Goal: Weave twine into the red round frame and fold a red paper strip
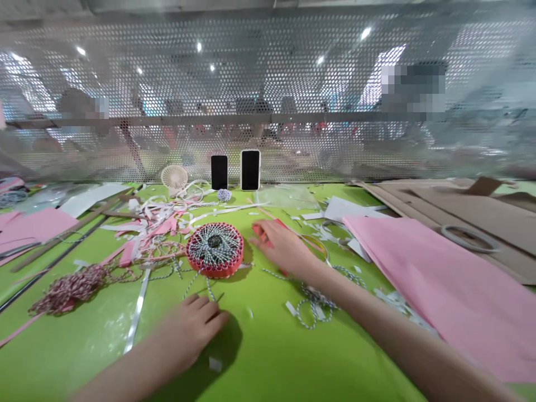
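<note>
A round red disc with a black, white and grey cord web woven across its top (215, 249) lies on the green table, loose cord ends trailing from its near edge. Just below those ends is my left hand (196, 326), palm down and slightly blurred, fingers loosely bent and the thumb apart; I see nothing in it. To the right of the disc, my right hand (278, 245) has its fingers bent over a flat red piece (283, 224), mostly hidden under the hand, so its kind cannot be made out. Beside that wrist lie a yellow-edged ring (316, 245) and loose patterned cord (307, 315).
On the left are a maroon-white yarn bundle (73, 287) and tangled pink and white strips (154, 223). A small fan (175, 177), two upright phones (250, 170) and a cord ball (224, 195) stand behind. Pink sheets (439, 279) and cardboard (473, 215) cover the right side.
</note>
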The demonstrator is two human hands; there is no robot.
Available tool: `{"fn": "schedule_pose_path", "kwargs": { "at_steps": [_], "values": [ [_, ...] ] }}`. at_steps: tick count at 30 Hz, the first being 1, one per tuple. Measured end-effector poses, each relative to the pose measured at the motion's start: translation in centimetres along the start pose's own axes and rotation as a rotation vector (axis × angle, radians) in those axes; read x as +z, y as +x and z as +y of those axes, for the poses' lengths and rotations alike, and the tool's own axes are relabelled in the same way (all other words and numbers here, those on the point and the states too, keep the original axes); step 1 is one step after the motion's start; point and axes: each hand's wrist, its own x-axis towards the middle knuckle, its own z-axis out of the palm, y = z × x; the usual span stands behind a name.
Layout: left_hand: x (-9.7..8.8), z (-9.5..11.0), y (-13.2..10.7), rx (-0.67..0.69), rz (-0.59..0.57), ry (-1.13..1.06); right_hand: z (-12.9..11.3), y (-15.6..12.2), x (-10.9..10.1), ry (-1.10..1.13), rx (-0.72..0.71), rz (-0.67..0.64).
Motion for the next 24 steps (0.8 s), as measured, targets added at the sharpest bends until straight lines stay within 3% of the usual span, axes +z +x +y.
{"fn": "schedule_pose_path", "kwargs": {
  "at_steps": [4,9,12,15,20,24],
  "values": [
    [-0.5,-0.9,0.7,0.002,0.017,-0.023,4.2,6.8,0.7,-0.045,0.190,0.084],
    [0.4,-3.8,1.0,-0.119,0.284,-0.089,7.8,12.4,2.9,-0.117,0.324,0.131],
    [1.9,-5.8,0.3,-0.283,0.428,-0.225,8.8,13.1,4.6,-0.172,0.332,0.135],
    [2.7,-7.7,-0.6,-0.468,0.468,-0.356,9.4,13.0,5.6,-0.226,0.325,0.134],
    [2.8,-9.7,-1.3,-0.745,0.476,-0.348,9.7,12.8,5.5,-0.287,0.299,0.107],
    [3.0,-10.2,-1.2,-0.779,0.387,-0.335,9.5,12.6,5.3,-0.311,0.283,0.094]
  ]
}}
